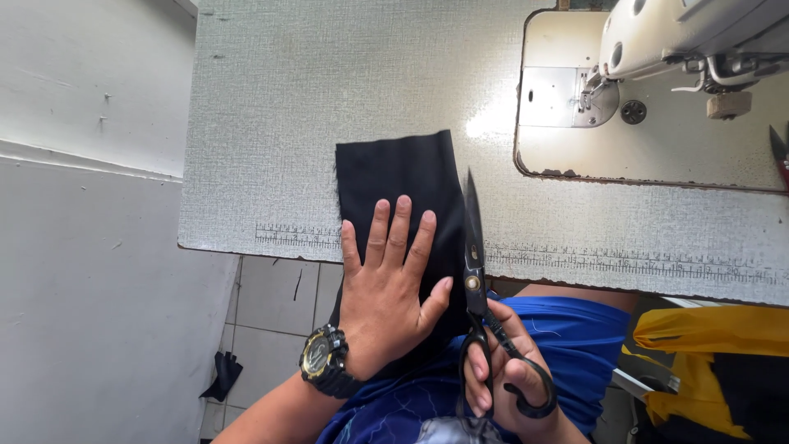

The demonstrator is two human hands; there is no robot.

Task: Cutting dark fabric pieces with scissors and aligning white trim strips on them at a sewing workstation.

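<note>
A folded piece of black fabric lies on the grey table and hangs over its near edge. My left hand, with a black and gold watch on its wrist, presses flat on the fabric with fingers spread. My right hand grips the handles of black scissors. Their blades point away from me along the fabric's right edge and look nearly together.
A white sewing machine stands on its cream base plate at the back right. A printed ruler scale runs along the table's near edge. Yellow and black cloth sits at the lower right. A black scrap lies on the tiled floor.
</note>
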